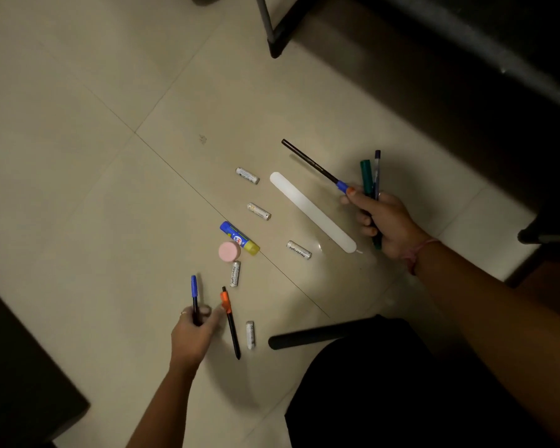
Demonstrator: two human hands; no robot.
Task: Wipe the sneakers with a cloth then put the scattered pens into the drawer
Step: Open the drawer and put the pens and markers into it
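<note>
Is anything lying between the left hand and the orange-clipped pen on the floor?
Nothing visible does. The left hand, already gripping a blue-capped pen, has a fingertip against the orange-clipped pen. The nearest battery lies on the pen's far side.

Left hand (191, 334): forearm extended forward, fingers curled, gripping a blue-capped pen (194, 299) upright. Right hand (382, 221): arm reaching forward, wrist banded with thread, fingers closed around several pens (370, 179), thumb pinching one.

On the floor (78, 156) we note five batteries (247, 175), a glue stick (239, 238), a pink eraser (229, 251) touching it, a white ruler (312, 212).
</note>
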